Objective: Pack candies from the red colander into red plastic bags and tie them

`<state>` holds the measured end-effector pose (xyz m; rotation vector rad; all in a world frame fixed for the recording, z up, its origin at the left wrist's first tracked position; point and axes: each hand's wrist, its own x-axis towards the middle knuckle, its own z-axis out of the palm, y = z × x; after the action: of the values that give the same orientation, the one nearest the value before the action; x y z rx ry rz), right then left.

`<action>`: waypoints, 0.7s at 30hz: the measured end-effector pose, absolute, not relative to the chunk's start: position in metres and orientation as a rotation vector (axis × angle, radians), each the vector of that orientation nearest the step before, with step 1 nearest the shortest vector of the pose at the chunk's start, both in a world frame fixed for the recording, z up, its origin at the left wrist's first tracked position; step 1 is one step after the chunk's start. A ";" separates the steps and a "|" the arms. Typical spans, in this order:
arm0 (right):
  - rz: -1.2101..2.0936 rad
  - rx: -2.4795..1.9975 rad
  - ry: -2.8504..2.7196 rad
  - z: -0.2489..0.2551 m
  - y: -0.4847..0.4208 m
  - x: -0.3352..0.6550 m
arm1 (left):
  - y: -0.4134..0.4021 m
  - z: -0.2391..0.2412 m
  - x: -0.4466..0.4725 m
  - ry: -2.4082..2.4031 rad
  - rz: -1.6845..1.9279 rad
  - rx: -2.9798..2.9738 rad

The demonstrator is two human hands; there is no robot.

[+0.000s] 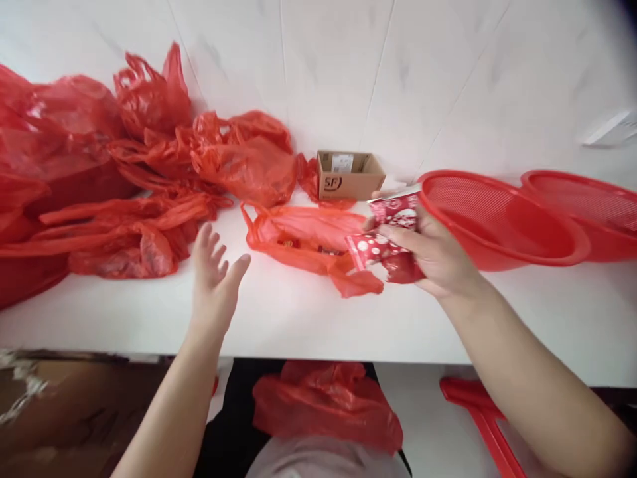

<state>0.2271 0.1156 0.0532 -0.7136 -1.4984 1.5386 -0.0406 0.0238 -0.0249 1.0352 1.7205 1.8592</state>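
My right hand [435, 255] grips a bunch of small red packets with white dots [385, 236], held just left of a red mesh basket [502, 222]. My left hand [213, 279] hovers open above the white table [298, 318], fingers spread, holding nothing. Between the two hands lies a flat red plastic bag [308, 242] with a few small items showing through it. A small open cardboard box [348, 174] stands behind that bag against the wall.
A heap of crumpled red plastic bags [109, 172] covers the table's left side. A second red basket [592, 206] sits at the far right. Another red bag [326, 401] rests on my lap below the table edge, and a red stool [480, 411] stands at lower right.
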 end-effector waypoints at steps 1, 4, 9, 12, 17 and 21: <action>1.561 -0.727 -1.497 0.052 0.101 0.234 | -0.007 -0.030 -0.036 1.734 1.880 1.181; 1.731 -0.760 -1.418 0.041 0.056 0.256 | -0.099 -0.067 -0.025 1.880 1.548 1.441; 2.270 -0.649 -1.182 0.007 -0.016 0.273 | -0.180 -0.155 -0.012 2.064 0.846 1.376; 2.594 -0.628 -1.149 -0.011 -0.043 0.265 | -0.166 -0.167 -0.001 2.022 0.840 1.319; 2.735 -0.628 -1.051 -0.036 -0.060 0.265 | -0.126 -0.110 0.029 1.581 0.908 1.105; 2.702 -0.635 -1.042 -0.049 -0.069 0.265 | -0.102 -0.066 0.047 1.363 1.098 0.865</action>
<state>0.2647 -0.0690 -0.0486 -0.6355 -1.0420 2.7018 0.0474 -0.1017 -0.0661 0.8645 1.3631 1.0979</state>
